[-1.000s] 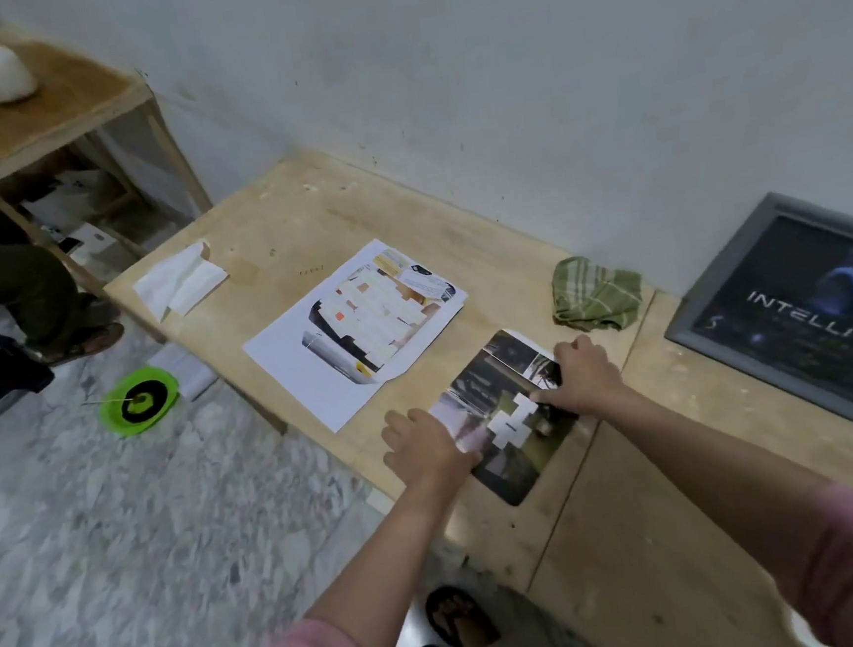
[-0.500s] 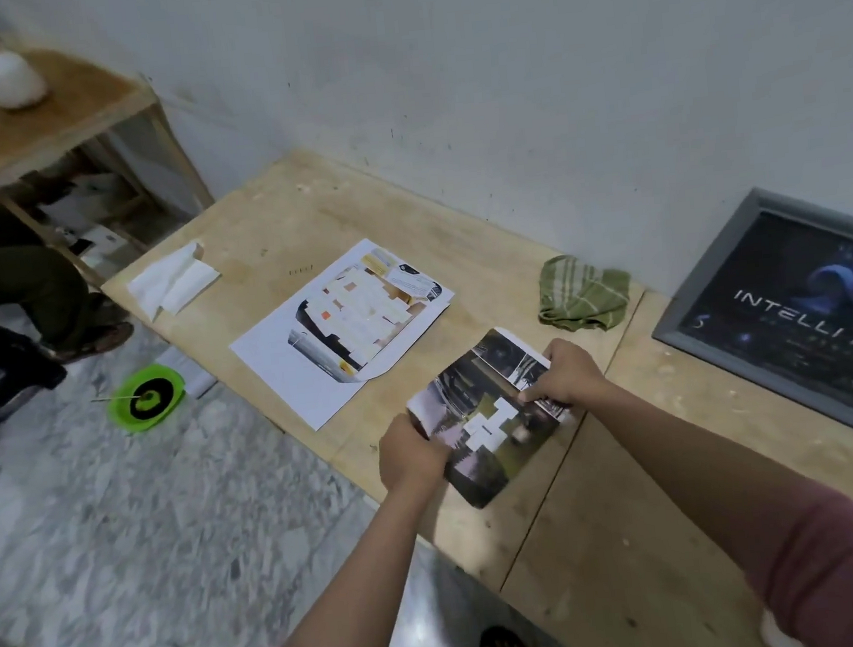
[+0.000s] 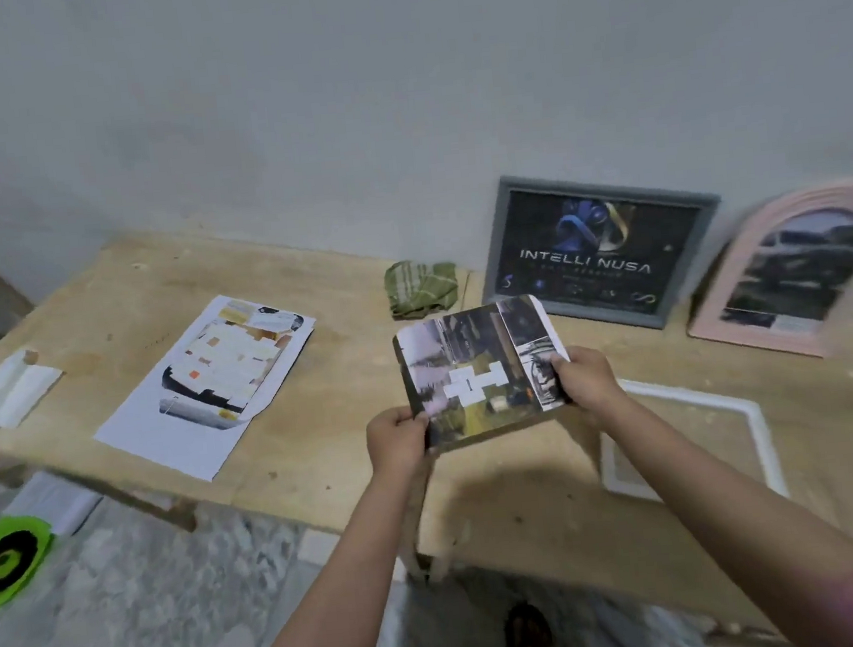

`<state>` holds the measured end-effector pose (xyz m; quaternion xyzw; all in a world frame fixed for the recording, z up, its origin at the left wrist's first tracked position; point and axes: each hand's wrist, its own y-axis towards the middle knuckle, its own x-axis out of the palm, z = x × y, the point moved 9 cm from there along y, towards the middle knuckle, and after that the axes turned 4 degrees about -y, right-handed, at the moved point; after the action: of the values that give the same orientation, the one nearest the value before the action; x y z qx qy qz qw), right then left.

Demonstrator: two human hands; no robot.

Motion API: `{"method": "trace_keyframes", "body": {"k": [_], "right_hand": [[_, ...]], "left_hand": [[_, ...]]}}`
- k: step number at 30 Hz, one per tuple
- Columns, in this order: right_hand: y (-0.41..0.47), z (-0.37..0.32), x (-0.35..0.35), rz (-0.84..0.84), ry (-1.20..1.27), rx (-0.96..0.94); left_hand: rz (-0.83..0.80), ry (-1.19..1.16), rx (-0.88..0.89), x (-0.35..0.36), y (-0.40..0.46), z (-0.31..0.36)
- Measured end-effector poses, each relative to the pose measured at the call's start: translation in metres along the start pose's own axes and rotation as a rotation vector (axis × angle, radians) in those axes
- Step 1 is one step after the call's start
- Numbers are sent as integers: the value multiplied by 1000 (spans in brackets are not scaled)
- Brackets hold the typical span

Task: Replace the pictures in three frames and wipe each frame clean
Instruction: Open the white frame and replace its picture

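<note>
**Glossy print held over wooden desk**

Wooden desk (image 3: 323,466) fills the middle of the frame. Both hands are closed on a dark picture (image 3: 475,370) held up at centre: left hand (image 3: 398,442) pinching its lower left corner, right hand (image 3: 586,379) its right edge. A white frame (image 3: 752,413) lies flat at lower right.

The printed picture (image 3: 480,375), flat on the bench (image 3: 323,461) before, is now lifted by both hands.
</note>
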<state>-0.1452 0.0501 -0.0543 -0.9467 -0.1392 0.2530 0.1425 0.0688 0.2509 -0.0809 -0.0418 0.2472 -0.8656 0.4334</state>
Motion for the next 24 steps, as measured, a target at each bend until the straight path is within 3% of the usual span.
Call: {"method": "trace_keyframes", "body": {"k": [5, 9, 14, 24], "right_hand": [[-48, 66, -125, 334, 15, 9], [-71, 124, -186, 431, -76, 66], [-72, 175, -227, 418, -146, 144], [-39, 197, -244, 249, -293, 25]], "left_hand": [[-240, 185, 51, 96, -41, -10], [-347, 333, 149, 155, -74, -18], [-348, 508, 202, 207, -100, -29], [-202, 706, 339, 243, -106, -29]]}}
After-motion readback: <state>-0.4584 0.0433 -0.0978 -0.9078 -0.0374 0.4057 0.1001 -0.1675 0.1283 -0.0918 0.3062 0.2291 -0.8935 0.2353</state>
